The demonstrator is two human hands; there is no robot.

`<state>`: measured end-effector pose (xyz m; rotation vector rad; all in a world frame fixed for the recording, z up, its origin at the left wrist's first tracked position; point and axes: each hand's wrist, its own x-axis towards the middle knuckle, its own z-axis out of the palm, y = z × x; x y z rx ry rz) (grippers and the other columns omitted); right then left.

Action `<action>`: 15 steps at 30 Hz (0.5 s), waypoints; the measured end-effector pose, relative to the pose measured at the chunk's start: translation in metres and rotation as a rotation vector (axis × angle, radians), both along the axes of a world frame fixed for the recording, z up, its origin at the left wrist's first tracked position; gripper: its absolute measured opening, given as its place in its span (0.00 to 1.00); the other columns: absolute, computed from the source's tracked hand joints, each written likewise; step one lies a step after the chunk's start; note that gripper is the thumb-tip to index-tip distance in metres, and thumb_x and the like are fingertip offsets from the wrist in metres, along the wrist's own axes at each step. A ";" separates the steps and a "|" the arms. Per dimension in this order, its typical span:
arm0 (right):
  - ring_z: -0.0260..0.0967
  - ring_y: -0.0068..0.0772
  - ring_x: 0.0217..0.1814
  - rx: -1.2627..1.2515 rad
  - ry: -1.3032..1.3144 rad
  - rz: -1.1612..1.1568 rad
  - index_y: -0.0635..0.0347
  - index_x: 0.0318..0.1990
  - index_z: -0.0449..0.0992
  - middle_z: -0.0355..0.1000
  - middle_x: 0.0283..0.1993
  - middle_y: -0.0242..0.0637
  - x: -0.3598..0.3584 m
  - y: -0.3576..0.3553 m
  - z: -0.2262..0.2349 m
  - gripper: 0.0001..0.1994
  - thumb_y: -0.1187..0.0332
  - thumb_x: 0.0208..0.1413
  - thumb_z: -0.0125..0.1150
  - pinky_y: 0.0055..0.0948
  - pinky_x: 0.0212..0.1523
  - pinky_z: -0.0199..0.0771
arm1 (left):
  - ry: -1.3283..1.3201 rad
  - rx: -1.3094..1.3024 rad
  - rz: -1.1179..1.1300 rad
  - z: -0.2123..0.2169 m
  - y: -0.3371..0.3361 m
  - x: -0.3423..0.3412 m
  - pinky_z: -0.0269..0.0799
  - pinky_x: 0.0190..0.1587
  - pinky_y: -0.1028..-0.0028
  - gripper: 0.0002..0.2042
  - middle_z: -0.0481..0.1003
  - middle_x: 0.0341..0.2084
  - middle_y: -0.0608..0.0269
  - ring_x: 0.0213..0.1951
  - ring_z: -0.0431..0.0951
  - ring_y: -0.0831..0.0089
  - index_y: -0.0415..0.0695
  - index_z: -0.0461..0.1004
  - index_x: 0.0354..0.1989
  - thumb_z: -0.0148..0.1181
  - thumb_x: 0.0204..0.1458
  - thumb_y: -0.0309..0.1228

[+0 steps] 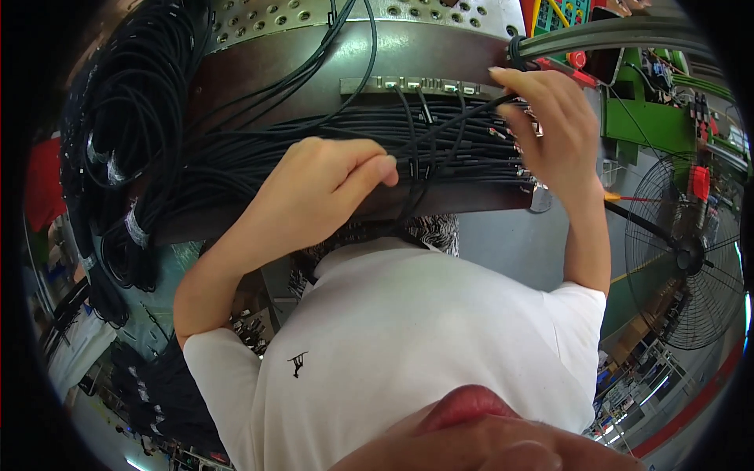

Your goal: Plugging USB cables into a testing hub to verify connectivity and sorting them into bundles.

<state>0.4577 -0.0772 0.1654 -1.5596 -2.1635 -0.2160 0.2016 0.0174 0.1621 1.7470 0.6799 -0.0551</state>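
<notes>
My right hand (554, 122) is at the right end of the bench, its thumb and fingers curled round a black cable (471, 115). That cable slants down and left toward my left hand (322, 184). My left hand is closed, thumb against the curled fingers, above a thick bundle of black cables (275, 145); whether it grips the same cable is hidden. Behind the bundle lies a narrow metal strip (365, 85) with several small connectors, some with cables hanging from them. Silvery plug ends (514, 161) of the bundle lie below my right hand.
Coiled black cables (126, 102) hang at the left of the brown bench top (275, 55). A perforated metal plate (345, 14) lies along the far side. At the right stand a black fan (687, 255) and a green machine (644, 122).
</notes>
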 end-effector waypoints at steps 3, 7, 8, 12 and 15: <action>0.65 0.28 0.28 -0.065 0.092 0.215 0.49 0.36 0.75 0.63 0.26 0.27 -0.048 0.001 -0.012 0.11 0.62 0.45 0.66 0.27 0.29 0.61 | -0.126 -0.004 -0.065 0.004 0.003 0.008 0.57 0.21 0.78 0.15 0.64 0.12 0.67 0.17 0.62 0.82 0.36 0.75 0.30 0.51 0.63 0.35; 0.62 0.28 0.27 -0.087 0.179 0.288 0.52 0.31 0.74 0.62 0.24 0.27 -0.018 0.002 -0.010 0.09 0.65 0.43 0.67 0.28 0.29 0.57 | -0.265 0.046 -0.017 0.004 -0.005 -0.004 0.63 0.22 0.72 0.11 0.70 0.15 0.58 0.16 0.68 0.67 0.38 0.75 0.28 0.53 0.60 0.32; 0.64 0.30 0.29 -0.138 0.152 0.252 0.54 0.32 0.75 0.64 0.25 0.29 -0.004 -0.002 -0.010 0.09 0.67 0.42 0.68 0.30 0.32 0.60 | -0.260 0.046 -0.019 0.006 -0.005 -0.007 0.63 0.23 0.72 0.11 0.70 0.16 0.58 0.17 0.69 0.67 0.38 0.74 0.28 0.53 0.60 0.31; 0.67 0.32 0.33 -0.040 0.122 0.103 0.54 0.34 0.77 0.67 0.27 0.29 0.042 -0.015 -0.018 0.09 0.68 0.43 0.67 0.32 0.36 0.64 | -0.273 0.029 -0.048 0.005 0.002 -0.013 0.64 0.23 0.74 0.11 0.71 0.17 0.60 0.18 0.70 0.69 0.38 0.74 0.28 0.53 0.60 0.30; 0.69 0.33 0.35 0.062 0.081 -0.014 0.54 0.37 0.78 0.71 0.32 0.29 0.058 -0.018 -0.027 0.10 0.70 0.45 0.66 0.32 0.39 0.67 | -0.315 0.019 -0.041 0.004 0.004 -0.013 0.64 0.23 0.74 0.10 0.72 0.18 0.61 0.19 0.70 0.70 0.39 0.75 0.28 0.53 0.60 0.30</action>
